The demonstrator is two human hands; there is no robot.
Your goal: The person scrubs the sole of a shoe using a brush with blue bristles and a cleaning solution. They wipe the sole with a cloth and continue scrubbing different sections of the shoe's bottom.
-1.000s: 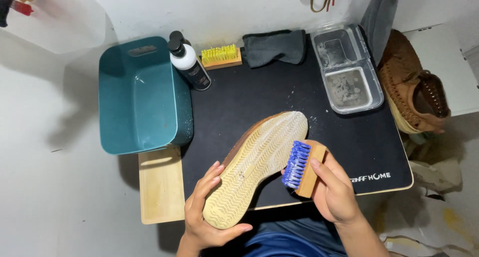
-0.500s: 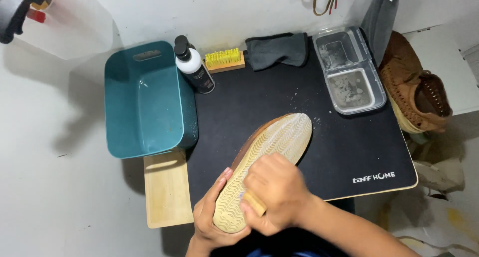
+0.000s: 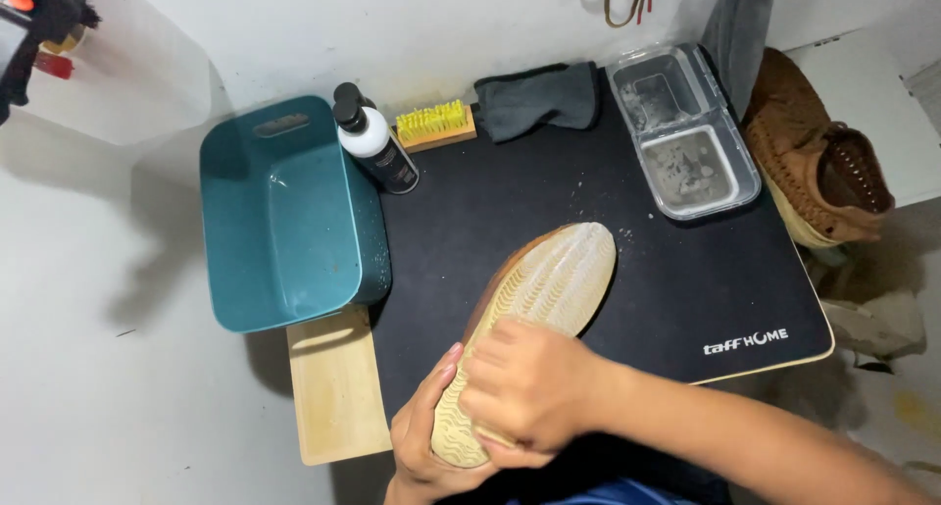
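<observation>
Left hand [image 3: 421,446] cups the heel of the upturned shoe [image 3: 549,289], its ribbed cream rubber sole pointing to 1 o'clock; right hand [image 3: 529,387] presses closed upon it, contents hidden.

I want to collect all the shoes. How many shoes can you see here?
2. One shoe lies sole up on the black mat, held by both hands. The other shoe, brown, sits right of the mat.

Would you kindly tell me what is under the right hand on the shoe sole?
The right hand lies over the heel half of the pale shoe sole; whatever it presses there is covered by the fingers.
</observation>
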